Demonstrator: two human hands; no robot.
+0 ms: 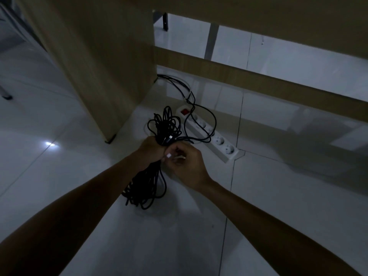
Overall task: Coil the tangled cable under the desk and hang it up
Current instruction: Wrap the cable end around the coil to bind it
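A black cable (165, 124) is gathered into a bundle of loops above the white tiled floor. My left hand (151, 150) grips the bundle round its middle, so loops stick up above the fist and more loops (147, 188) hang below it. My right hand (187, 162) is beside the left, its fingers pinching a small white piece (168, 155) close to the bundle. One strand of the cable runs on from the bundle past the power strip toward the desk.
A white power strip (211, 134) with a red switch lies on the floor just behind my hands. The wooden desk side panel (103, 66) stands at the left, a wooden crossbar (258, 80) runs behind. More cables (179, 84) trail under the desk.
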